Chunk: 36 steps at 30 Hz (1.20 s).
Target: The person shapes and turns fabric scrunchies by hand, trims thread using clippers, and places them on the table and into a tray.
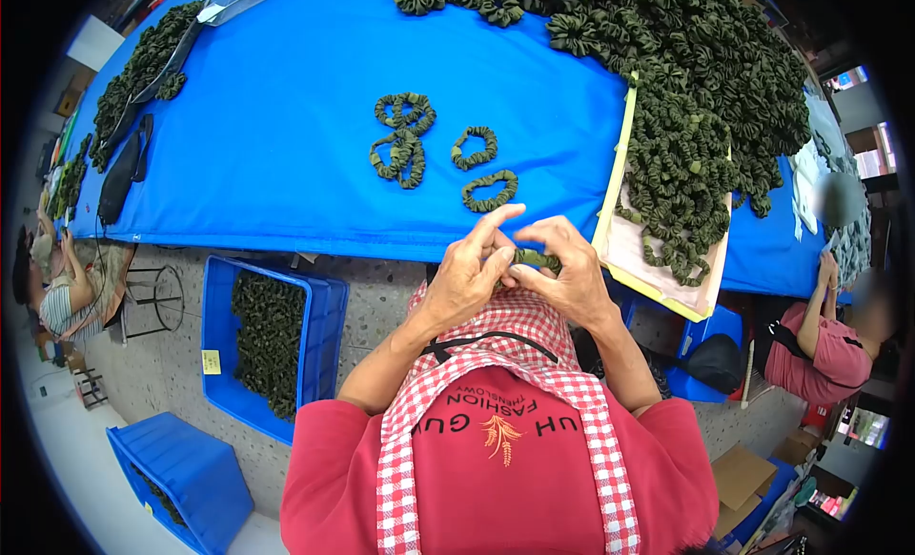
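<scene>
A dark green scrunchie [537, 259] is pinched between my two hands in front of my apron, at the near edge of the blue-covered table. My left hand [467, 277] grips its left end with thumb and fingers, which hide that part. On the other side, my right hand [574, 274] has thumb and fingers bent around it. Just beyond my fingers lies a loose oval scrunchie [490, 190], with another scrunchie [474, 147] behind it. Slightly to the left, several overlapping scrunchies [405, 116] form a small group on the cloth.
A yellow-rimmed tray [610, 174] of scrunchies stands right of my hands, beside a large scrunchie heap [686, 50]. Blue bins [324, 336] with dark green pieces sit on the floor at left. One co-worker [820, 345] sits at right, another person [71, 288] at far left.
</scene>
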### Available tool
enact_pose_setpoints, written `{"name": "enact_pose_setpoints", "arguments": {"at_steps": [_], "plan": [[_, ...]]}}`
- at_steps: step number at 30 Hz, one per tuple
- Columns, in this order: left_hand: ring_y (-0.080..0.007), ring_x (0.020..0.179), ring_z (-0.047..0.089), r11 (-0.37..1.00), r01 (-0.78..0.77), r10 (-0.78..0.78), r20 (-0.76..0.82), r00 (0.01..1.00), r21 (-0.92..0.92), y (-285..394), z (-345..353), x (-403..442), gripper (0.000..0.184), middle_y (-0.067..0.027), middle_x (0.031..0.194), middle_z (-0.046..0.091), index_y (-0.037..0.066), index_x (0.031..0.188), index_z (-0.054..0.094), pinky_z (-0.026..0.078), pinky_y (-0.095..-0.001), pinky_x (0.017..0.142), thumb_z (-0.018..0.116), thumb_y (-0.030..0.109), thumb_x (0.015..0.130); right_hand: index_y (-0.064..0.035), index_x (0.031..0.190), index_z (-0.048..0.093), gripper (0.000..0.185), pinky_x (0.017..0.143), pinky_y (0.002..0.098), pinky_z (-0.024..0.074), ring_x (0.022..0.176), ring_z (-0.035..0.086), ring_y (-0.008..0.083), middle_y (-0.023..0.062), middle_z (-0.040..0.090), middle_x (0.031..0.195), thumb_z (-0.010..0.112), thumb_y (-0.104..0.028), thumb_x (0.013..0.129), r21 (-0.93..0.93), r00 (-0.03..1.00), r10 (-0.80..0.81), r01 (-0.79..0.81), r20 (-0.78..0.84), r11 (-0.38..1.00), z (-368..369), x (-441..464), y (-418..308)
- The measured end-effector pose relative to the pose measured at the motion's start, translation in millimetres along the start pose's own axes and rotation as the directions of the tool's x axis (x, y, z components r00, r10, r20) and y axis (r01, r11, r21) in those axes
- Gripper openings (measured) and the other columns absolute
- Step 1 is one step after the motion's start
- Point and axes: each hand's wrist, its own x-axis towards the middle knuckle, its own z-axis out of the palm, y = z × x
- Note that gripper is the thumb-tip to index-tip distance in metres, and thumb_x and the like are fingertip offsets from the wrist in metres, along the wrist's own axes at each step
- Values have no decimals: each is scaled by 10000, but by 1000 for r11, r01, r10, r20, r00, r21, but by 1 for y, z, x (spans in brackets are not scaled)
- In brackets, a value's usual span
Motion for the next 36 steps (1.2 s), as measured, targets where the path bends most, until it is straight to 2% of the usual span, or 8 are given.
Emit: {"name": "enact_pose_setpoints", "arguments": {"at_steps": [4,9,13,15,20,28,32,36], "plan": [[-112,704,548,996,54,-56,29,998,76,2,-1,3,496,-66,892,539,64,1399,369,453,-230,646,500,40,921,-28,1067,581,334,596,239,455,672,555,138,54,612,872,684,16,752,-129,983,-164,173,78,977,-2,2,10],[-113,781,520,976,-100,85,-88,993,-193,1,12,5,327,-61,926,523,37,1264,506,431,-248,714,488,86,941,-24,1049,616,316,635,256,473,728,580,150,68,647,875,705,-2,746,-78,999,51,-52,-17,996,-5,1,0],[-135,798,472,1000,-27,27,56,998,-2,-9,1,4,186,-54,949,512,23,1005,595,394,-267,739,464,148,961,-28,1033,641,292,659,266,478,745,589,152,61,657,872,703,-5,749,392,895,443,-423,44,817,-8,0,-1],[-158,749,435,985,-127,125,22,992,116,-7,0,8,262,-49,893,508,18,811,557,373,-271,704,443,191,972,-22,993,654,248,660,261,477,728,597,152,57,657,829,695,3,750,297,960,205,-142,-192,944,8,7,-7],[-157,714,445,968,-160,142,102,985,191,2,-5,5,274,-46,778,497,10,754,543,374,-258,670,441,157,962,-17,941,667,202,623,260,452,684,577,166,77,654,827,702,-42,744,-166,984,-161,146,-76,975,4,-4,-2],[-111,657,466,987,110,-138,277,951,115,-1,11,18,218,-41,849,545,3,917,628,384,-233,587,472,149,956,-11,929,686,185,561,246,409,612,519,144,71,642,802,680,-35,745,-54,957,201,-217,-210,975,-32,-31,-6],[-117,619,459,988,-87,71,123,990,128,-10,32,19,188,-42,869,563,30,1047,648,396,-248,570,523,108,931,-41,977,702,192,566,256,434,630,539,125,61,656,800,668,-37,788,-214,832,188,-342,-522,915,-104,-34,26],[-135,586,453,820,-234,279,-8,960,522,-18,-2,13,177,-48,860,571,43,1042,659,410,-264,576,598,55,876,-79,1087,673,298,599,260,456,690,535,132,51,613,923,702,-80,790,-601,892,21,-321,-452,732,-142,-33,53]]}}
